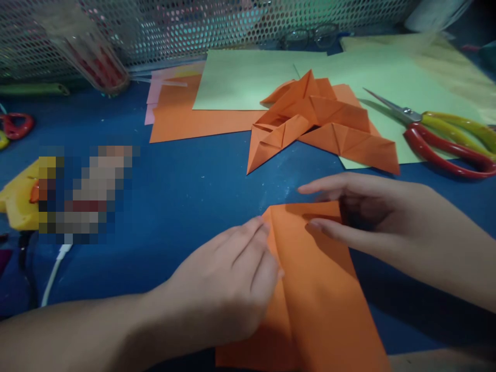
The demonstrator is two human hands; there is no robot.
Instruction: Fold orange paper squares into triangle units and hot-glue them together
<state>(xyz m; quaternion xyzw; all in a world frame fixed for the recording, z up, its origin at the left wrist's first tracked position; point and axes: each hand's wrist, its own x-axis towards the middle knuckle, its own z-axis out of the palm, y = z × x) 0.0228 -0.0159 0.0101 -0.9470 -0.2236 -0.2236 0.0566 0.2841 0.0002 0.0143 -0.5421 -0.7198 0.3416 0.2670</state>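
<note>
A sheet of orange paper (321, 289) with a lengthwise crease near its left side lies in front of me on the blue table. My left hand (232, 274) is closed at the paper's upper left edge, its fingers bunched over the small folded corner. Over the upper right corner, my right hand (372, 212) is open, with thumb and forefinger stretched apart. Its thumb is over the paper; I cannot tell whether it touches. Beyond both hands sits a pile of folded orange paper pieces (329, 119).
Scissors (414, 119) with red and yellow handles lie on green paper (240, 80) at the right. Flat orange paper (201, 124) lies behind. A glass jar (93, 57) leans by a perforated metal basket (174, 31). Leftward are a yellow object (23, 196) and white cable (56, 268).
</note>
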